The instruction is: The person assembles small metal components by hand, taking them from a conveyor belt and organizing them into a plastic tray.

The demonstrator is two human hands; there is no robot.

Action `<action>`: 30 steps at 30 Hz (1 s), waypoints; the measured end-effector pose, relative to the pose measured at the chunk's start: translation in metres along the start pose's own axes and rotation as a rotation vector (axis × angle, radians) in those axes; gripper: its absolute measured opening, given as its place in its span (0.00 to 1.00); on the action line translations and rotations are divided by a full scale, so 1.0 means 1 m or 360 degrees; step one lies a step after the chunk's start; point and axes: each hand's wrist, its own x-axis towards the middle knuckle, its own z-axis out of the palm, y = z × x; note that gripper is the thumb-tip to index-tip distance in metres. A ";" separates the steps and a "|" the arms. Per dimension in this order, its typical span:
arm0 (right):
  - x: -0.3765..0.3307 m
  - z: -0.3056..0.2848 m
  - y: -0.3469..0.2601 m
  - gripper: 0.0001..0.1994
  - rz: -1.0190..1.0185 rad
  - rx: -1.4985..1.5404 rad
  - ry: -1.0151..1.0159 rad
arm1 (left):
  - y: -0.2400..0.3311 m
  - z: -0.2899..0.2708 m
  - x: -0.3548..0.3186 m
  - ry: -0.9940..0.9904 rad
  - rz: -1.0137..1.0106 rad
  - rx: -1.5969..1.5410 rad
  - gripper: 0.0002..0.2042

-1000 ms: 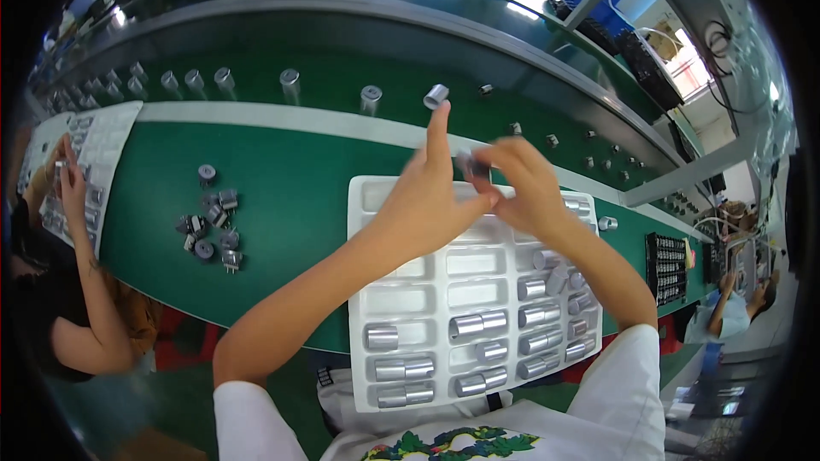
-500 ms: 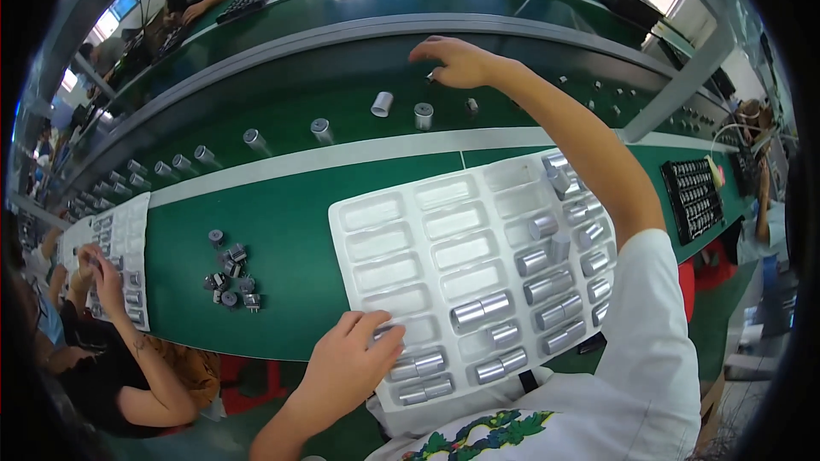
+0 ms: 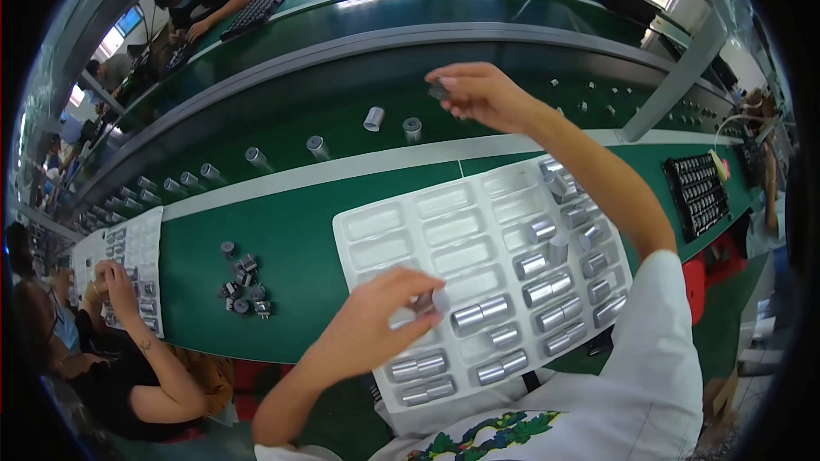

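Observation:
A white moulded tray (image 3: 401,235) with rows of pockets lies on the green bench in front of me; many of its right and near pockets hold small silver metal cylinders (image 3: 480,312). My left hand (image 3: 380,320) hovers over the tray's near left part and pinches a small silver cylinder (image 3: 430,300) between its fingertips. My right hand (image 3: 480,94) is stretched out over the dark conveyor belt (image 3: 282,111) and holds a small dark grey cylinder (image 3: 439,90) just above it.
Single silver cylinders (image 3: 373,118) stand spaced along the belt. A heap of small grey parts (image 3: 243,283) lies left of the tray. A black tray of parts (image 3: 700,192) sits at right. A person at lower left works at another white tray (image 3: 120,260); more people work beyond the belt.
My left hand has lifted from the tray's near edge with a cylinder pinched in it. My right hand stays out over the belt, a little nearer than before.

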 end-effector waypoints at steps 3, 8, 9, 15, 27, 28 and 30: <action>-0.050 0.028 0.013 0.16 -0.0094 0.0540 -0.0175 | -0.024 0.002 0.057 0.0054 -0.0231 -0.0925 0.17; -0.083 0.063 0.029 0.19 -0.0152 0.0624 -0.0052 | -0.082 0.003 0.117 0.0258 -0.0173 -0.1659 0.20; -0.082 0.061 0.032 0.19 -0.0137 0.0627 -0.0044 | -0.088 0.004 0.119 0.0274 -0.0169 -0.1961 0.20; -0.085 0.060 0.041 0.20 -0.0159 0.0431 0.0242 | -0.081 0.008 0.109 0.0435 -0.0121 -0.1454 0.22; -0.090 0.067 0.053 0.23 -0.0436 -0.0070 0.0335 | -0.082 0.007 0.107 0.0525 -0.0103 -0.1626 0.18; -0.090 0.066 0.053 0.23 -0.0363 0.0156 0.0417 | -0.081 0.004 0.108 0.0526 -0.0106 -0.1633 0.18; -0.091 0.067 0.051 0.21 -0.0322 0.0213 0.0400 | -0.080 -0.003 0.107 0.0354 -0.0215 -0.1960 0.15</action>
